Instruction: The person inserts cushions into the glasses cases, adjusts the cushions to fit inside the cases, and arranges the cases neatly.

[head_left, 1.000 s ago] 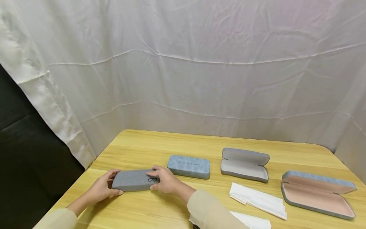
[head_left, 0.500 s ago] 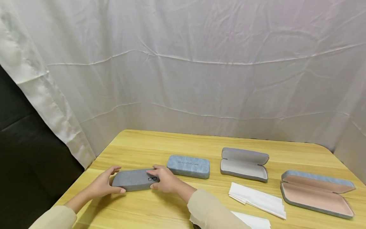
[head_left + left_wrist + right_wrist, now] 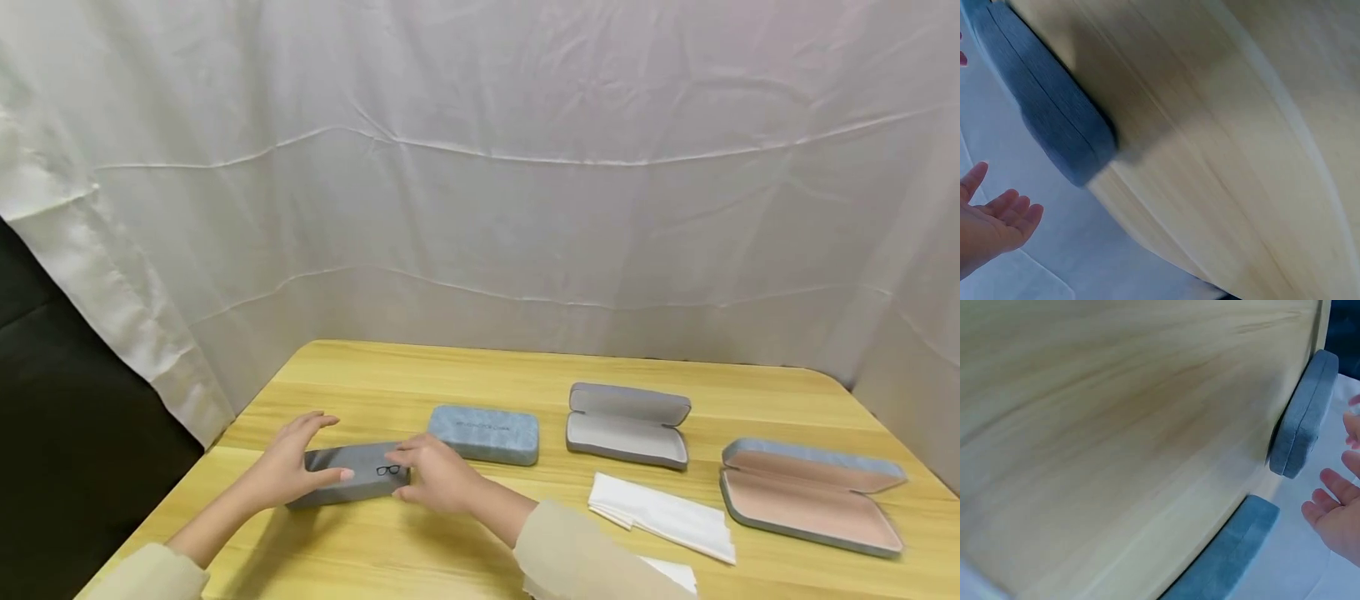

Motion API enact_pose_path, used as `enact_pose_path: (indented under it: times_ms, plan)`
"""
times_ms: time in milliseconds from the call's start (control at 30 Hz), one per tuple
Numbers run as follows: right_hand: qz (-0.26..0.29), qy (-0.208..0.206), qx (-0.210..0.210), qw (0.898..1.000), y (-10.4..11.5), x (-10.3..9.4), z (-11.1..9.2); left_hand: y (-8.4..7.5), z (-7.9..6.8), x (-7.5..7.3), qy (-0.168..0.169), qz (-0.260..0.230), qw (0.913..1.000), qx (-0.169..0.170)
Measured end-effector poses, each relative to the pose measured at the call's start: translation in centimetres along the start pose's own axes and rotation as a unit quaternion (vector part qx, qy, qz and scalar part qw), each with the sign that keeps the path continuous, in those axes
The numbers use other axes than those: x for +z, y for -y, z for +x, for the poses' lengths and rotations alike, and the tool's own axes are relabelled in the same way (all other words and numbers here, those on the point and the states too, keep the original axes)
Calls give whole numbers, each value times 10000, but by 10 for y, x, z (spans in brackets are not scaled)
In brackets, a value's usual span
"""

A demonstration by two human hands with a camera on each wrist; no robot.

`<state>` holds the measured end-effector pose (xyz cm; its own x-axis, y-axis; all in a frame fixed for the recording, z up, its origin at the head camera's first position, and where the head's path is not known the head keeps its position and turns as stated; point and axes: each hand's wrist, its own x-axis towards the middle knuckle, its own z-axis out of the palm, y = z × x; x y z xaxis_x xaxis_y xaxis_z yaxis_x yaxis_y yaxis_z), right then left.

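Note:
A closed grey glasses case (image 3: pixel 348 475) with a small black glasses print lies on the table at left. Over its left part my left hand (image 3: pixel 283 467) hovers with thumb and fingers spread; a gap shows between that hand (image 3: pixel 1000 219) and the case (image 3: pixel 1047 100) in the left wrist view. My right hand (image 3: pixel 442 477) is at the printed right end, fingers loosely bent. From the right wrist view, this hand (image 3: pixel 1338 515) appears apart from the case (image 3: pixel 1305 415). Just behind the right hand lies a closed light blue glasses case (image 3: pixel 484 433).
An opened grey glasses case (image 3: pixel 626 437) and an opened blue one with pink lining (image 3: pixel 813 508) stand to the right. Folded white cloths (image 3: pixel 660 515) lie in front of them, one partly under the right sleeve (image 3: pixel 592 554). A white curtain (image 3: pixel 480 208) hangs behind the table.
My left hand has let go of the grey case's left end, spread its fingers and shifted right over it. My right hand has eased slightly rightward off the print. The view has turned slightly.

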<state>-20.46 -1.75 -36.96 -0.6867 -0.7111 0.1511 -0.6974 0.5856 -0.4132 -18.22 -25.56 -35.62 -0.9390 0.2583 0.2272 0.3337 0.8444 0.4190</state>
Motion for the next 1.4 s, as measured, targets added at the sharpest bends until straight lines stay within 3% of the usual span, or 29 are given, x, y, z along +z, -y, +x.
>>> enact_pose_path:
  times_ms: [533,800,1067,1400]
  plan:
    - [194,-22,46,9998,-15,-29,-45,-44,2,24,-44,-364,9978,561]
    - [313,-323,-226,9987,-29,-42,-74,-65,3,37,223,-609,9960,622]
    - [533,-450,-13,9976,-47,-51,-108,-82,8,56,586,-1094,9886,855]
    - [334,-1015,-8,9943,-69,-53,-144,-102,15,83,738,-1302,9805,1276]
